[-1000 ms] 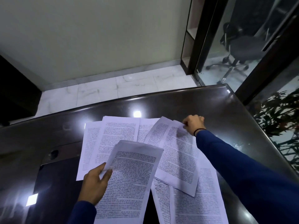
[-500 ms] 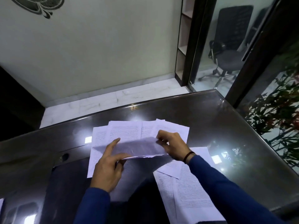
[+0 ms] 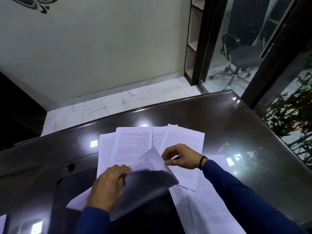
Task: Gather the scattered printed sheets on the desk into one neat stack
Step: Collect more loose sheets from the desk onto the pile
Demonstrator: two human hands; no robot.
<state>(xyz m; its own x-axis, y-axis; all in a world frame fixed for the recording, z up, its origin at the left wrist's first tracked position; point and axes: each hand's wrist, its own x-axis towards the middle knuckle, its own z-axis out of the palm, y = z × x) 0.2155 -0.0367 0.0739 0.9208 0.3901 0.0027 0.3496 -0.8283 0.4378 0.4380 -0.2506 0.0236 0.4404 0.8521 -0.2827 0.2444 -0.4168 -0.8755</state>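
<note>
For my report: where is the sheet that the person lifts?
In the head view, the lifted sheet is at centre, between left hand and right hand, above the spread sheets.

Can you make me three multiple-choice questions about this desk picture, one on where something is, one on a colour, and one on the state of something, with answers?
1. Where is the office chair?
A. Behind the glass at upper right
B. On the desk
C. Beside the left hand

2. What colour are the person's sleeves?
A. Red
B. Blue
C. White

3. How are the sheets in the left hand?
A. Flat on the desk
B. Lifted and curled, gripped at their edge
C. Crumpled into a ball

Answers: 1 A, the chair stands on the floor past the glass panel. 2 B, both forearms wear blue. 3 B, the held sheets bend upward above the desk, with the right hand at their top corner.
</note>
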